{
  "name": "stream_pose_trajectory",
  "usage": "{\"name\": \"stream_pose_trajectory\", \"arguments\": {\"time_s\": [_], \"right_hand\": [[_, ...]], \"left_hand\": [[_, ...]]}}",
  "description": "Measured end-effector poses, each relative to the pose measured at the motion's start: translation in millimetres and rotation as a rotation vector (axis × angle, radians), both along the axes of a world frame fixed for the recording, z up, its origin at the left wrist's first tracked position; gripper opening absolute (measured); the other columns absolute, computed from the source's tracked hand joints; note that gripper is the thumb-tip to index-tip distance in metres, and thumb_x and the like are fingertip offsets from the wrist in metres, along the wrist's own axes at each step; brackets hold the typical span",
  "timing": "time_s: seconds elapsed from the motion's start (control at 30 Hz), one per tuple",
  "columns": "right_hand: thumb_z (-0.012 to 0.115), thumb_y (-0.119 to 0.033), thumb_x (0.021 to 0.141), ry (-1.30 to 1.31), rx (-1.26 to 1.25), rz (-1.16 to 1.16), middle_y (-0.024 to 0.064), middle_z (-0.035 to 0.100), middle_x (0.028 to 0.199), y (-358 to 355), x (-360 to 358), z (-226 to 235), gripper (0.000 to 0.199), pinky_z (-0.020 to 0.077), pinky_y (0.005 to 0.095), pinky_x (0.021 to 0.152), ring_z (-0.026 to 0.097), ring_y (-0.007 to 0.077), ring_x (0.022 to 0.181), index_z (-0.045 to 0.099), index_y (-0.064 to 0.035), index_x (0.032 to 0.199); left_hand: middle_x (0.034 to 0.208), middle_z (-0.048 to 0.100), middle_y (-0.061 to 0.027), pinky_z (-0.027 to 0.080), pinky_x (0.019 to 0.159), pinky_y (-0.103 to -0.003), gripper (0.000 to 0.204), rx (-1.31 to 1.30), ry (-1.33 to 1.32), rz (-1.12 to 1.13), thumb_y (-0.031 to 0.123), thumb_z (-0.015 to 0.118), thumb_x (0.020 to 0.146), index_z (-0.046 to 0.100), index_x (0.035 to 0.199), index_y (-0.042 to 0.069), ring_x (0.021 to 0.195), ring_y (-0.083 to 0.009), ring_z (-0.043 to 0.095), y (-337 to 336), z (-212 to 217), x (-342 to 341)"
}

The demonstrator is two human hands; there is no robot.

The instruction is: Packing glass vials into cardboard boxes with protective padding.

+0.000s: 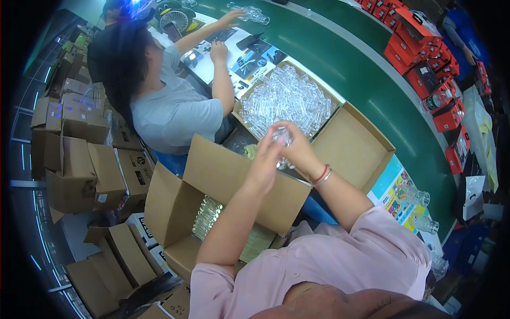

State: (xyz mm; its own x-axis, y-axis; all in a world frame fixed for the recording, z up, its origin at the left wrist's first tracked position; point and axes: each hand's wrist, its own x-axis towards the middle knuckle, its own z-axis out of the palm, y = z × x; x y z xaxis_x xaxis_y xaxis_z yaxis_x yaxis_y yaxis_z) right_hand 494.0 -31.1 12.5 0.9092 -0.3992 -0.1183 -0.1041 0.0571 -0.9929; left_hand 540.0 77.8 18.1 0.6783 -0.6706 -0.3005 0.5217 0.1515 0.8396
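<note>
My left hand [264, 164] and my right hand [298, 150] meet at the middle, with fingers closed around a small bunch of clear tube-like pieces [284, 139]. Some of the bunch shows between the fingers and below them; the fingers hide the rest. Just beyond my hands, a loose heap of the same clear pieces [284, 101] fills a shallow cardboard box [333, 95]. Below my left forearm stands an open carton [167, 204]. Inside it, clear pieces lie in neat rows [206, 217], partly covered by my arm.
A shallow cardboard tray [353, 141] lies right of the heap. Clear bottles [414, 195] stand on the green table [382, 111] at the right. A co-worker [175, 114] sits at the far left, arms over the table. Red boxes [425, 69] line the far side; cartons [79, 159] are stacked at left.
</note>
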Motion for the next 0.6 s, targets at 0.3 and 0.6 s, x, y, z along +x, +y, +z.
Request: {"name": "stream_pose_trajectory", "arguments": {"time_s": [0.3,0.6], "right_hand": [[0.061,-0.007,0.067,0.124,-0.273,0.122,0.0126,0.056,0.100,-85,97,-5,0.042,0.0485,0.0306,0.072,0.059,0.0210,0.085,0.052,-0.0101,0.109],[0.060,-0.008,0.068,0.045,-1.153,0.517,0.0154,0.052,0.094,-124,159,-61,0.044,0.0421,0.0385,0.085,0.052,0.0332,0.094,0.053,-0.0128,0.110]], "left_hand": [[0.130,0.026,-0.0202,0.036,0.093,-0.035,0.051,0.413,-0.863,0.097,0.022,0.056,0.085,0.036,0.127,0.002,0.113,-0.0264,0.040,-15,7,13],[0.132,0.029,-0.0128,0.042,0.090,-0.034,0.026,0.442,-0.612,0.426,-0.001,0.047,0.083,0.048,0.110,0.000,0.113,-0.0205,0.043,140,6,-29]]}}
